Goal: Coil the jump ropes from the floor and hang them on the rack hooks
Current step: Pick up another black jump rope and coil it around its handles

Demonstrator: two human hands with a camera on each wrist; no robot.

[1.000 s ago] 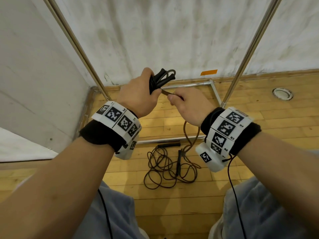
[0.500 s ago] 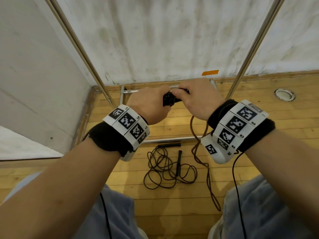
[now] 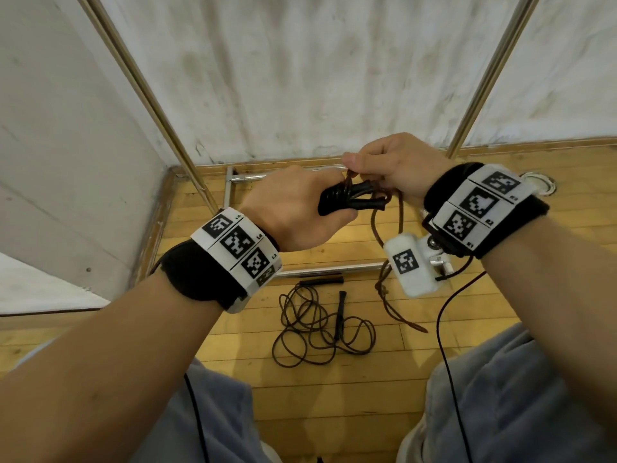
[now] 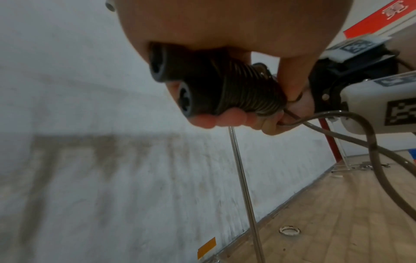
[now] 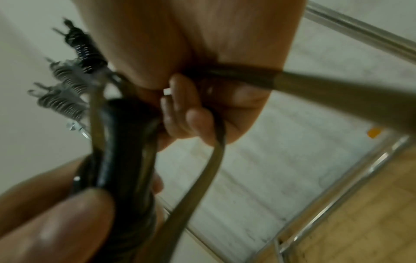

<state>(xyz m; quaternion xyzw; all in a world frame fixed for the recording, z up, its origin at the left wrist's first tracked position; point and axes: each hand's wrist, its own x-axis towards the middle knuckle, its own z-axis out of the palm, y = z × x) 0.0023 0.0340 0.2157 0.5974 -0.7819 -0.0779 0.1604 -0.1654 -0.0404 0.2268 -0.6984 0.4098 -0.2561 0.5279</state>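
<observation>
My left hand [image 3: 300,208] grips the two black handles of a jump rope [image 3: 354,198], with several turns of brown cord wound round them [image 4: 243,89]. My right hand [image 3: 390,165] pinches the loose cord [image 5: 216,142] just right of the handles. The free tail of this cord [image 3: 394,305] hangs down to the floor. A second jump rope [image 3: 320,329] lies in a loose tangle on the wooden floor below my hands, its black handles [image 3: 322,280] beside it. The rack's metal uprights [image 3: 480,85] rise at left and right; no hooks show.
The rack's base bars [image 3: 334,270] lie on the floor around the tangle. White walls [image 3: 300,78] meet in a corner at the left. A round metal floor fitting [image 3: 541,185] sits at the right. Several springs [image 5: 65,83] hang at the upper left of the right wrist view.
My right hand has swung up and over the handles, laying another turn of cord round them. The hanging tail has shortened and shifted right. The left hand has dropped slightly.
</observation>
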